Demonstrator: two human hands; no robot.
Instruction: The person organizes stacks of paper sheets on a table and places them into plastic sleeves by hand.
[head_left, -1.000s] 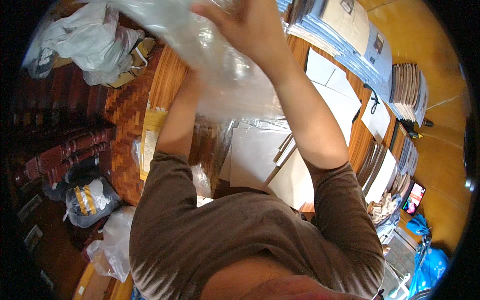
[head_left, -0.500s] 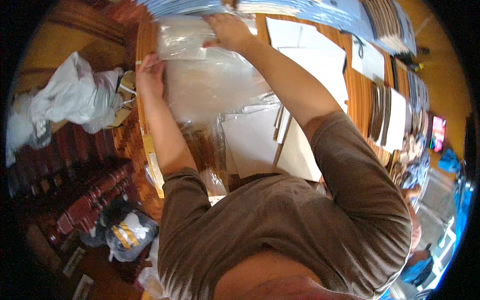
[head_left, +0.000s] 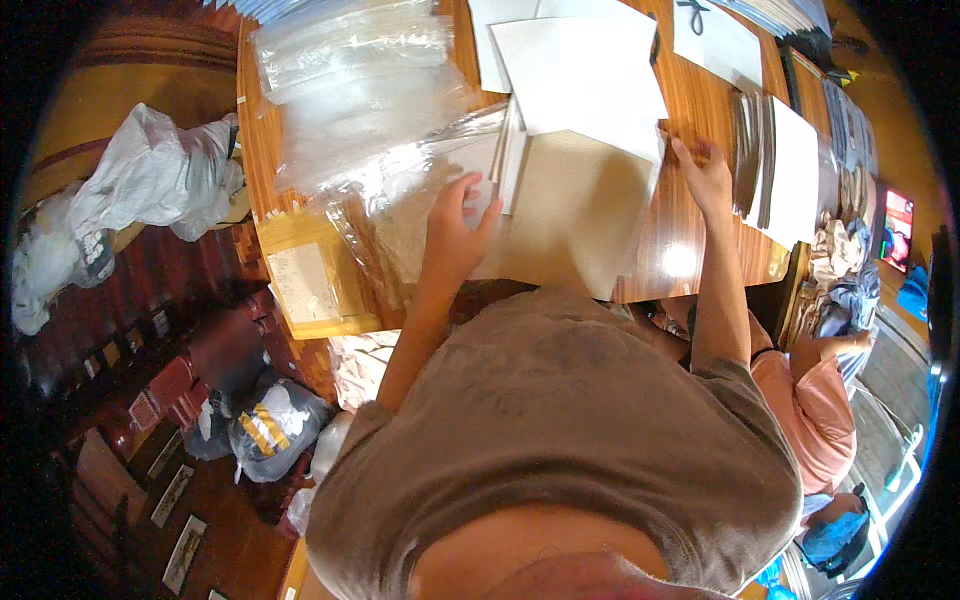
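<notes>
L hand point(head_left: 462, 225) is hovering by the L edge of the tan board point(head_left: 575, 210), thumb & fingers parted wide; can't tell if the fingertips are touching anything under them. R hand point(head_left: 708, 180) is hovering opp. side, fingers loosely curled, thumb side facing the board, a modest gap showing; contact w/ the sheet edge just beside it = can't tell. Tan board is lying flat btwn the 2 hands, nearer the body than the fingertips at its lower end. White sheets point(head_left: 580, 75) are overlapping its far end, fanning out ahead of & btwn both sets of fingers.

Clear plastic sleeves point(head_left: 370, 110) are lying ahead & L of the L fingers, shiny & wrinkled, w/ a pale sheet point(head_left: 465, 158) showing just ahead of those fingers. Yellow envelope point(head_left: 310, 280) is resting well L of the L fingers, close to the table's edge. Stack of boards point(head_left: 795, 170), white on top w/ brown edges, is sitting just R of the R fingers. Wood table point(head_left: 655, 265) is showing bare just below the R fingers. Farther R, crumpled cloth point(head_left: 835, 255) is lying near a lit screen point(head_left: 897, 230). Person in pink point(head_left: 815, 410) is sitting R & nearer than the R fingers.
</notes>
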